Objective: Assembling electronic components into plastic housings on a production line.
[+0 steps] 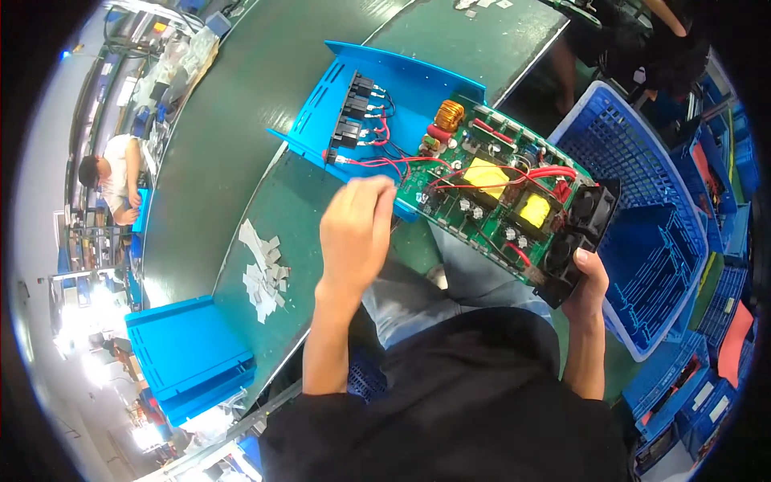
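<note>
A green circuit board (454,181) with a copper coil, yellow-wrapped transformers and red wires lies slantwise, partly over a blue metal casing (313,108). Two black fans (593,210) are fixed at the board's right end. My right hand (590,277) grips that end, thumb on the lower fan. Black sockets (351,120) line the casing's left wall, with red and black wires running from them to the board. My left hand (357,229) is closed just below these wires, knuckles up. Its fingertips are turned away, so whatever they may pinch is hidden.
A blue plastic basket (642,112) holding blue panels stands at the right. Paper scraps (263,273) lie on the green bench (301,193). Stacked blue casings (189,349) sit at the lower left. Another person (116,177) works at the far left; blue bins line the right side.
</note>
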`<act>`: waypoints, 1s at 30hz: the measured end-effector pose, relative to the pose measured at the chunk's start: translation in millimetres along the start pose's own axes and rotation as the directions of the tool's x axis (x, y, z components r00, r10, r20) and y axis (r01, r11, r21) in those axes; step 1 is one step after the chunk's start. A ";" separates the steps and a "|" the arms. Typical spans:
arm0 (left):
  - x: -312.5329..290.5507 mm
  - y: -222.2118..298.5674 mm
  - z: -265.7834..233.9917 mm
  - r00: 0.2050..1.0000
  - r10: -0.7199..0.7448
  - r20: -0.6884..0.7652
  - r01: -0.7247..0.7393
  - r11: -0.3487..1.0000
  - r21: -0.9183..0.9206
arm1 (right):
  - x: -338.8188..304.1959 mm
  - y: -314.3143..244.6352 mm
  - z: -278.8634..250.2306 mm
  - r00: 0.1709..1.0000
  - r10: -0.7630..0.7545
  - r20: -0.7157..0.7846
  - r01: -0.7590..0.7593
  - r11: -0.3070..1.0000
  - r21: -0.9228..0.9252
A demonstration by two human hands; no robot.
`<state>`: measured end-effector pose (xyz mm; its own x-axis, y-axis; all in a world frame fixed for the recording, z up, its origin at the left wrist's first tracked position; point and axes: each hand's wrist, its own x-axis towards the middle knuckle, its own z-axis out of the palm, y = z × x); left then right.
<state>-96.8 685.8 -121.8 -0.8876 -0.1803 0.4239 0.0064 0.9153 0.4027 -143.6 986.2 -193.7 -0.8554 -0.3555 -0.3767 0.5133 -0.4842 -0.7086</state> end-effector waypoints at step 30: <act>49.1 -139.9 13.7 0.731 -0.677 0.084 0.546 0.506 -0.668 | -1.6 -10.1 -9.0 0.999 0.002 0.051 0.004 0.995 -0.104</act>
<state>-147.5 553.8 -168.4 -0.6920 -0.7212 -0.0313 -0.1739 0.1245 0.9769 -148.0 998.9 -191.4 -0.8499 -0.3965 -0.3469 0.5001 -0.3996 -0.7683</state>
